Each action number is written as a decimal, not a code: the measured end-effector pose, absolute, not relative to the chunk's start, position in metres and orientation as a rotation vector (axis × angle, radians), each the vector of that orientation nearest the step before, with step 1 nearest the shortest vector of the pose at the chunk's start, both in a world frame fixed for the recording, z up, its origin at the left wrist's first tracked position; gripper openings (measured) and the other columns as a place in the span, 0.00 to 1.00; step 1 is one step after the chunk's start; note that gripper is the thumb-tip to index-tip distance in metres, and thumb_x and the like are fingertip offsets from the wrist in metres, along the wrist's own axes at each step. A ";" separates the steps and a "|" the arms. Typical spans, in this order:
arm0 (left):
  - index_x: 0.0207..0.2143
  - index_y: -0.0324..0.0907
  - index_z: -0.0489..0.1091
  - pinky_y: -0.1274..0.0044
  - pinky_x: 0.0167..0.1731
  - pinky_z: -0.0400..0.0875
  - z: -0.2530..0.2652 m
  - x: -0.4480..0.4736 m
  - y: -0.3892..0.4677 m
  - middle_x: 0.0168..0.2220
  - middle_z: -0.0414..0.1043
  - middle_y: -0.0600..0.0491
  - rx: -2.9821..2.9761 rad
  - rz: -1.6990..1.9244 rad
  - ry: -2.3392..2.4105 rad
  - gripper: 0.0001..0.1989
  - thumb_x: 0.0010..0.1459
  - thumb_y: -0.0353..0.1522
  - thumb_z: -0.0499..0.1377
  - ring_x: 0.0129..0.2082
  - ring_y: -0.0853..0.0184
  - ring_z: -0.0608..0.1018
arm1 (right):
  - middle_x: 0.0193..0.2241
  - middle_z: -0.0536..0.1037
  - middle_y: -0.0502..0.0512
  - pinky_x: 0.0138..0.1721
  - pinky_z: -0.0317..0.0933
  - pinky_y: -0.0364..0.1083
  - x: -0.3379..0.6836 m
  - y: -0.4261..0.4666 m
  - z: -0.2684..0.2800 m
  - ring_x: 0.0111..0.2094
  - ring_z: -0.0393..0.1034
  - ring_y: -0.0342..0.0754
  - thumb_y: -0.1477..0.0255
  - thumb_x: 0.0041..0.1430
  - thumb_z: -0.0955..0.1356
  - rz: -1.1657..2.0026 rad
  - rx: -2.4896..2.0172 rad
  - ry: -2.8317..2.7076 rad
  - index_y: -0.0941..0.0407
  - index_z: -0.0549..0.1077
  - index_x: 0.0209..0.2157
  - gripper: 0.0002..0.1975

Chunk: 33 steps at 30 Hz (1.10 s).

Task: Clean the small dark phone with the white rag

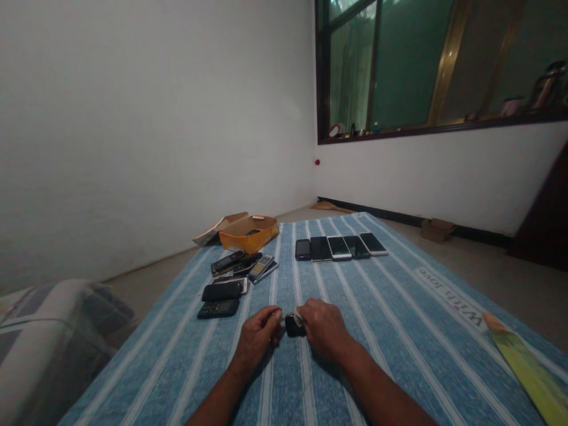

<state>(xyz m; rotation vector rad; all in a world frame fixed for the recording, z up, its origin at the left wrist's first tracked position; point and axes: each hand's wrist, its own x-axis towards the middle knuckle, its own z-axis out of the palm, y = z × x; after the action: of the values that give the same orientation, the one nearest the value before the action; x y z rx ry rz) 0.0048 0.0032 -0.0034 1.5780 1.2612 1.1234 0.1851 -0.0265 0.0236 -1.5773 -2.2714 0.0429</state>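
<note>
Black device (293,325); right hand (326,326) gripping something whitish (298,318) against it; left hand (260,332): grip unclear; yellow box (249,241) open; dark item (254,232) inside

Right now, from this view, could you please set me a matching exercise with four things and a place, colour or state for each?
1. Box
2. Cloth
3. Phone row
4. Black object

A. Blue with pale stripes
B. Between left hand and right hand
C. Orange-yellow, open
D. Five side by side, beyond the hands

Pairs: 1-C, 2-A, 3-D, 4-B.
</note>
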 end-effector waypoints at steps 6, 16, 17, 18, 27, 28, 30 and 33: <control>0.34 0.37 0.73 0.80 0.17 0.65 -0.003 0.004 0.010 0.18 0.70 0.57 1.489 1.220 1.291 0.18 0.53 0.44 0.59 0.15 0.72 0.69 | 0.37 0.76 0.56 0.33 0.54 0.43 0.183 -0.024 0.024 0.38 0.70 0.48 0.78 0.61 0.63 0.055 -1.579 -2.245 0.55 0.74 0.37 0.09; 0.33 0.38 0.73 0.78 0.17 0.67 -0.008 0.002 0.019 0.18 0.70 0.56 1.497 1.271 1.364 0.21 0.49 0.48 0.61 0.14 0.70 0.69 | 0.37 0.77 0.58 0.34 0.56 0.43 0.182 -0.021 0.027 0.39 0.71 0.49 0.78 0.60 0.62 0.056 -1.538 -2.242 0.57 0.75 0.37 0.10; 0.33 0.38 0.73 0.77 0.17 0.67 -0.009 0.002 0.020 0.17 0.70 0.57 1.505 1.265 1.373 0.21 0.50 0.48 0.60 0.14 0.70 0.69 | 0.37 0.77 0.58 0.33 0.56 0.43 0.182 -0.021 0.027 0.39 0.72 0.49 0.78 0.60 0.63 0.056 -1.536 -2.241 0.57 0.75 0.37 0.10; 0.33 0.38 0.73 0.77 0.17 0.67 -0.009 0.001 0.021 0.17 0.70 0.57 1.517 1.257 1.379 0.20 0.50 0.47 0.60 0.14 0.69 0.69 | 0.37 0.77 0.58 0.33 0.56 0.43 0.182 -0.021 0.027 0.39 0.72 0.49 0.78 0.59 0.63 0.056 -1.536 -2.240 0.57 0.75 0.37 0.10; 0.34 0.38 0.73 0.79 0.18 0.63 -0.006 0.005 0.016 0.17 0.69 0.58 1.530 1.245 1.364 0.19 0.49 0.46 0.61 0.15 0.71 0.68 | 0.37 0.77 0.58 0.33 0.56 0.43 0.183 -0.022 0.027 0.39 0.71 0.49 0.78 0.59 0.63 0.047 -1.529 -2.246 0.57 0.75 0.37 0.09; 0.33 0.38 0.73 0.79 0.18 0.63 -0.005 0.006 0.015 0.17 0.69 0.58 1.533 1.246 1.363 0.19 0.49 0.45 0.61 0.15 0.71 0.68 | 0.37 0.77 0.58 0.33 0.56 0.43 0.183 -0.022 0.027 0.39 0.71 0.49 0.78 0.59 0.63 0.049 -1.529 -2.248 0.57 0.75 0.37 0.09; 0.32 0.38 0.73 0.79 0.18 0.63 -0.004 0.007 0.014 0.17 0.68 0.58 1.559 1.246 1.364 0.18 0.49 0.45 0.61 0.15 0.70 0.68 | 0.38 0.77 0.58 0.34 0.56 0.43 0.184 -0.023 0.028 0.39 0.71 0.49 0.78 0.59 0.63 0.049 -1.530 -2.251 0.57 0.75 0.38 0.09; 0.31 0.39 0.74 0.78 0.19 0.64 -0.003 0.007 0.014 0.17 0.69 0.58 1.620 1.234 1.378 0.18 0.49 0.45 0.60 0.16 0.70 0.69 | 0.38 0.77 0.58 0.34 0.57 0.44 0.184 -0.025 0.029 0.40 0.71 0.49 0.77 0.59 0.63 0.052 -1.530 -2.257 0.57 0.75 0.38 0.09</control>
<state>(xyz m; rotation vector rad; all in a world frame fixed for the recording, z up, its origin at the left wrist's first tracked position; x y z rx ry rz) 0.0071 0.0144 -0.0033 1.6202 1.3781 1.2337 0.1843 -0.0248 0.0295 -1.5296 -2.2570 0.0523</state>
